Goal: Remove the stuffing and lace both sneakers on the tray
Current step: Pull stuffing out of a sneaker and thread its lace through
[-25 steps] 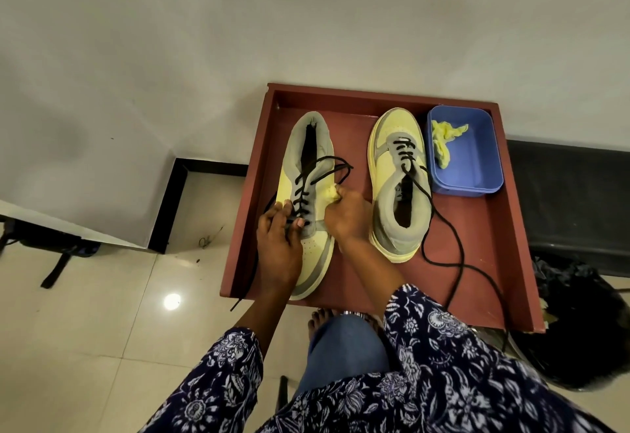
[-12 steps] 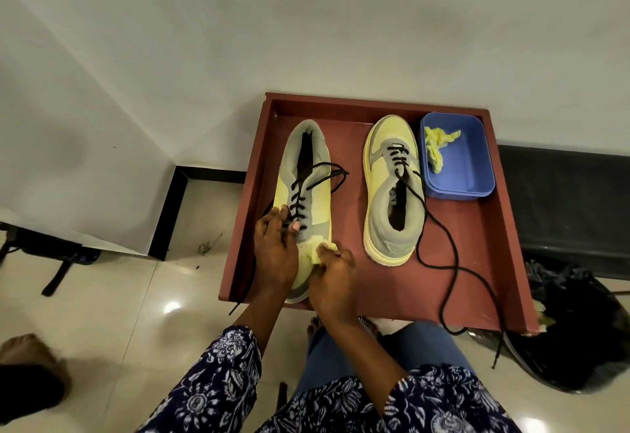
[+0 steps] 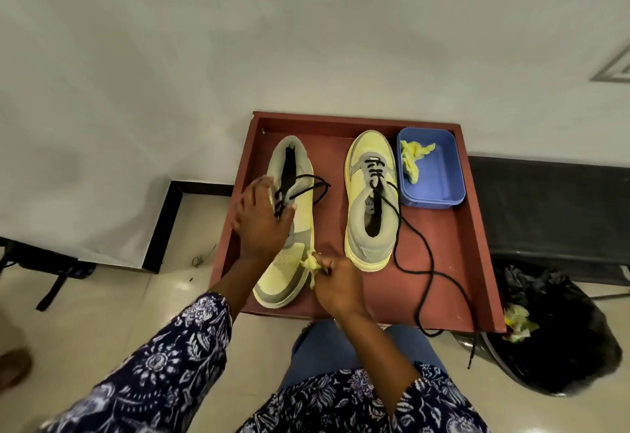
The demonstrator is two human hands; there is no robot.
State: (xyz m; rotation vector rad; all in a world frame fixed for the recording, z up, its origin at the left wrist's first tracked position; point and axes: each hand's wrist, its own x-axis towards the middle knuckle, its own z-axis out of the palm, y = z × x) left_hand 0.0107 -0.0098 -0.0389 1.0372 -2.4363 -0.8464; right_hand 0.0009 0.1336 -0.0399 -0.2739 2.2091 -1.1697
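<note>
Since a second ago the right hand (image 3: 335,287) has drawn back from the middle of the left sneaker (image 3: 289,224) to the tray's (image 3: 477,245) near edge, bringing a wad of yellow stuffing (image 3: 311,267) out with it; the left hand (image 3: 262,221) has slid up from the toe toward the lacing.

Now the right hand pinches the crumpled stuffing between thumb and fingertips, just beside the toe of the left sneaker. The left hand lies on that sneaker's outer side, fingers fairly straight over the eyelets; whether it grips the black lace (image 3: 306,187) I cannot tell. That sneaker lies along the tray's left edge, toe toward the person. The right sneaker (image 3: 371,200) stands mid-tray, heel toward the person, only its toe-end eyelets laced, its long lace (image 3: 426,275) trailing over the near edge. A blue tub (image 3: 439,190) in the far right corner already holds a yellow wad (image 3: 412,159).

The step in hand looks like unstuffing the left sneaker. Next, probably, the wad must cross over the right sneaker to the tub, without snagging the loose lace.
</note>
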